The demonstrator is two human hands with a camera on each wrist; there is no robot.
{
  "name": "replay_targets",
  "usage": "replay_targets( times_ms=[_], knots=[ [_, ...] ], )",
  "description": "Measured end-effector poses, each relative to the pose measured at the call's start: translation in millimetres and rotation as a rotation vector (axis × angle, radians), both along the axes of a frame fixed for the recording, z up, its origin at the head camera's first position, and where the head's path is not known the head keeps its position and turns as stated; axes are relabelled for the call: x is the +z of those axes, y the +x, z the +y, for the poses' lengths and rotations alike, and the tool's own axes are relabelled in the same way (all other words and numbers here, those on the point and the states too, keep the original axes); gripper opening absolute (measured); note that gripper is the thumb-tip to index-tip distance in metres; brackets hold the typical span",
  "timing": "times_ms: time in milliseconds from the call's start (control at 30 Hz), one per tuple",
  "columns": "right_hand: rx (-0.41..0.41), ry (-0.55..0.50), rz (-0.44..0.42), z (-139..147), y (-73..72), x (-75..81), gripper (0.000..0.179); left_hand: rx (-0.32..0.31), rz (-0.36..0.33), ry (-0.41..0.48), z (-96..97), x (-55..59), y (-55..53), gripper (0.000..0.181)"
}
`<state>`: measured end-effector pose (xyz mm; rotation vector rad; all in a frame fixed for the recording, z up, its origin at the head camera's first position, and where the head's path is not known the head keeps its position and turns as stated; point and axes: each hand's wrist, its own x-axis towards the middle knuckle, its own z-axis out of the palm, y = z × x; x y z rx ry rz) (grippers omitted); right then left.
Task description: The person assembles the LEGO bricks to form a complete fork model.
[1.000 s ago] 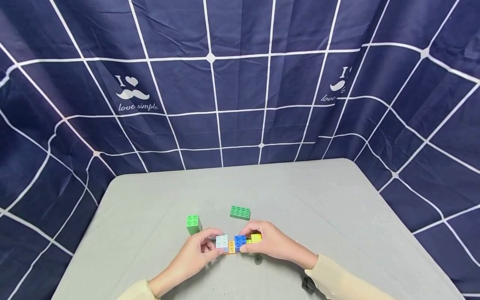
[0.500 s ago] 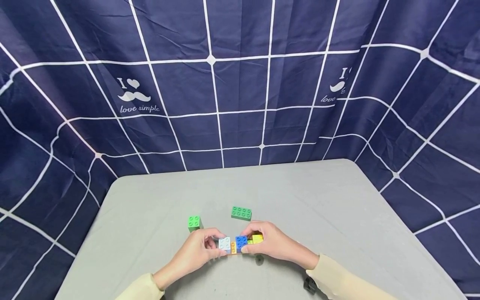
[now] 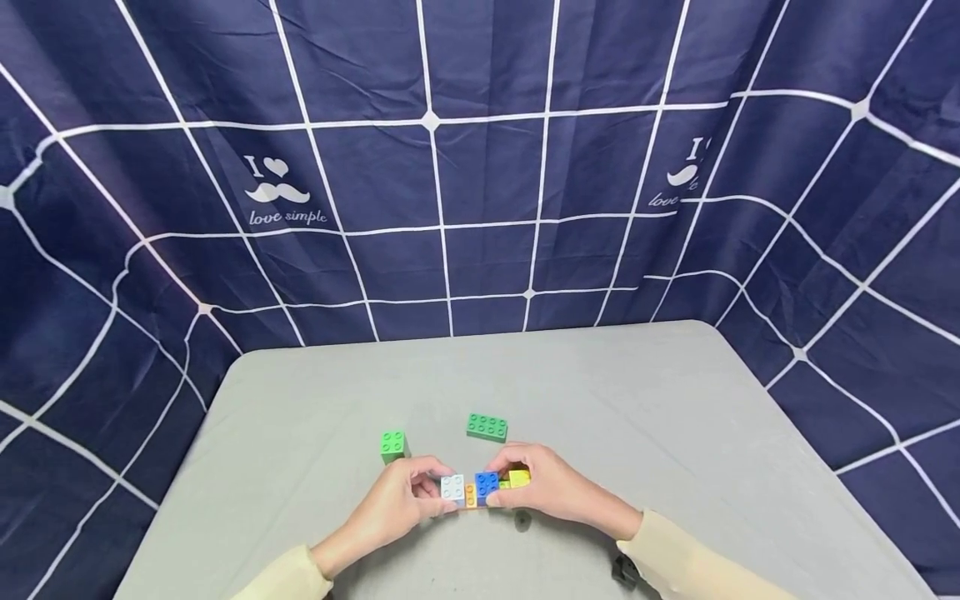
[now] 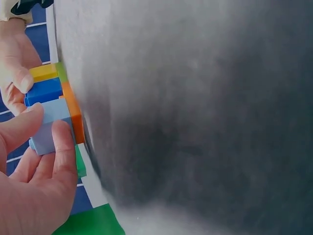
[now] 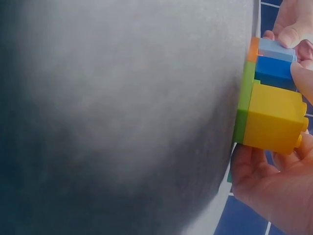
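- Pinching pale-blue four-stud brick (image 3: 452, 487) between thumb and fingers of left hand (image 3: 397, 502), at left end of joined brick row (image 3: 470, 495), near part of grey-covered table (image 3: 600, 392).
- Pinching dark-blue brick (image 3: 487, 483) with right hand (image 3: 546, 487), mid-row.
- See orange brick (image 4: 75, 115) and, to its right, lime-green brick (image 5: 243, 98) underneath, end to end, bridged by dark-blue brick.
- See yellow brick (image 5: 274, 115) atop lime-green brick, right end.
- Note bright-green four-stud block (image 3: 393, 445) just beyond left hand.
- Note dark-green eight-stud brick (image 3: 487, 427) lying farther off, beyond joined brick row.
- Cannot name small black object (image 3: 624, 571) beside right sleeve (image 3: 690, 560).
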<state>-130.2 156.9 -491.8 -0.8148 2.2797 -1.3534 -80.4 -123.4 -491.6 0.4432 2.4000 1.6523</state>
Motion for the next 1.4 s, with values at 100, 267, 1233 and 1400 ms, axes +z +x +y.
replay_targets(
  times_ms=[100, 267, 1233, 1400],
  knots=[
    [0.005, 0.001, 0.009, 0.8, -0.6, 0.2, 0.021, 0.002, -0.006, -0.004, 0.7, -1.0, -1.1, 0.026],
    [0.031, 0.000, 0.020, 1.0, 3.1, 2.0, 0.022, -0.014, 0.000, -0.025, 0.7, -2.6, 1.3, 0.023],
    [0.005, 0.044, 0.042, 7.7, 5.4, 4.0, 0.024, 0.033, -0.107, 0.179, 0.4, -9.8, 5.5, 0.030],
    [-0.027, 0.050, 0.069, 12.2, 0.1, 0.5, 0.017, 0.015, -0.111, 0.174, -1.5, -9.2, 5.2, 0.029]
  ],
)
